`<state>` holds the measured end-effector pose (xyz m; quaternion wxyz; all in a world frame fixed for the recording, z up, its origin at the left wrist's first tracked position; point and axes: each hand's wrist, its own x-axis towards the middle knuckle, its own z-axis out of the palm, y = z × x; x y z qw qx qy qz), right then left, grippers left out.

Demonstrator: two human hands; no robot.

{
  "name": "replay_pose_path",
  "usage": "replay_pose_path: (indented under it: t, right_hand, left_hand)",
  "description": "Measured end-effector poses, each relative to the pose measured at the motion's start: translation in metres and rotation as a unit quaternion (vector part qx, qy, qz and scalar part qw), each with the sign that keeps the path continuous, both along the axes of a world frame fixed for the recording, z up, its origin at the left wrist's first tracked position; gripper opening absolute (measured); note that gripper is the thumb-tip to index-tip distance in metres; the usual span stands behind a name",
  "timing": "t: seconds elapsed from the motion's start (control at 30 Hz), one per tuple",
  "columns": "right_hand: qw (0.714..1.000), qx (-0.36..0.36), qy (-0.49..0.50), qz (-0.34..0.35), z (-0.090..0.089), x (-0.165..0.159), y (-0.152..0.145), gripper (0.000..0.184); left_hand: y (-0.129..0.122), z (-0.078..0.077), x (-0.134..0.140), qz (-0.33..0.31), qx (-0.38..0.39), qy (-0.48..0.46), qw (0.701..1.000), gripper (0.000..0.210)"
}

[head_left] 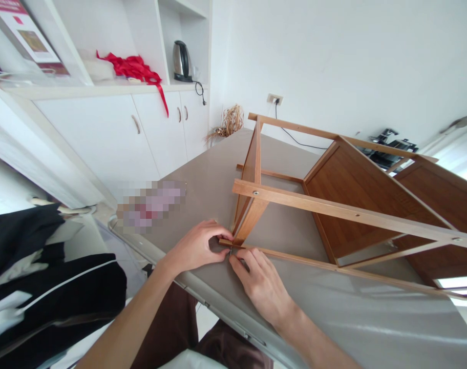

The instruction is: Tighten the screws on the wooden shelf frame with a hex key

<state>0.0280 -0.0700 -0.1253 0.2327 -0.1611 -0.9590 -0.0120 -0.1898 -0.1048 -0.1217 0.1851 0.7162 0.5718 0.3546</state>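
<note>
A wooden shelf frame (pixel 295 197) lies on its side on the grey table (pixel 214 189). My left hand (pixel 197 248) is closed around the end of its lower front rail (pixel 224 242), thumb below and fingers above. Just beside it, my right hand (pixel 262 284) pinches a small metal screw (pixel 230 251) at the rail's near side, by the corner where an end panel (pixel 252 218) meets it. Fingertips partly cover the screw. Another metal screw head (pixel 255 193) shows in the upper rail.
A blurred, pixelated item (pixel 152 205) lies on the table at left. Dark clothes (pixel 57 297) are heaped at lower left. White cabinets (pixel 99 128) hold a red ribbon (pixel 135 67) and a kettle (pixel 182 61). Dried stalks (pixel 231 120) stand in the corner.
</note>
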Motion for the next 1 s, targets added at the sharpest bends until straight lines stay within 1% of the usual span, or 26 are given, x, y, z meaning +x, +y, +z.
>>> replay_pose_path:
  t: [0.07, 0.3, 0.5, 0.67, 1.0]
  right_hand:
    - [1.0, 0.003, -0.004, 0.002, 0.0, 0.0, 0.0, 0.022]
    - [0.998, -0.045, 0.026, -0.027, -0.004, 0.001, 0.002, 0.025]
    - [0.996, -0.072, 0.022, -0.043, -0.01, 0.0, 0.004, 0.014]
    - [0.993, -0.103, 0.035, -0.041, -0.011, 0.0, 0.007, 0.014]
    - [0.995, -0.087, 0.037, -0.014, -0.007, 0.001, 0.008, 0.016]
  left_hand:
    - [0.0, 0.0, 0.0, 0.0, 0.0, 0.0, 1.0, 0.022]
    - [0.0, 0.0, 0.0, 0.001, 0.005, 0.004, 1.0, 0.021]
    - [0.0, 0.0, 0.001, 0.005, 0.004, 0.007, 1.0, 0.021]
    - [0.0, 0.0, 0.001, 0.005, 0.004, 0.01, 1.0, 0.021]
    - [0.0, 0.0, 0.0, 0.006, -0.001, 0.019, 1.0, 0.02]
